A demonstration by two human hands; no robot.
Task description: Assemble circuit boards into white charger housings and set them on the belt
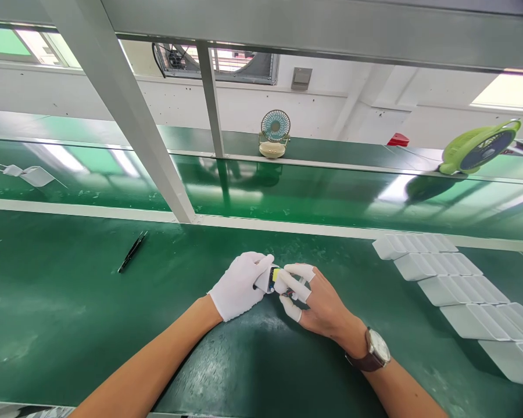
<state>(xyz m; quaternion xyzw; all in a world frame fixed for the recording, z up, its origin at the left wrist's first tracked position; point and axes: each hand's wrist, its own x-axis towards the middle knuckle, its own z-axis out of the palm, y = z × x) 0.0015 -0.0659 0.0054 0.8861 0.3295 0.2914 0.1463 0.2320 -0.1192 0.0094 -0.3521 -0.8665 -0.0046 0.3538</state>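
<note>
My left hand (240, 285) wears a white glove and is closed around a small white housing (264, 280) with a yellow part (276, 274) showing at its end. My right hand (314, 299), bare but with white finger cots on the fingertips and a wristwatch (373, 352) on the wrist, pinches the same piece from the right. Both hands meet low over the green bench (70, 302), near its middle. The part's inside is mostly hidden by the fingers.
Black tweezers (133, 251) lie to the left. Rows of white plastic housings (453, 284) sit at the right. A conveyor belt (287, 194) runs behind, carrying a white charger (30, 174). Two small fans (275, 133) (479, 148) stand beyond. A slanted metal post (126, 116) crosses the view.
</note>
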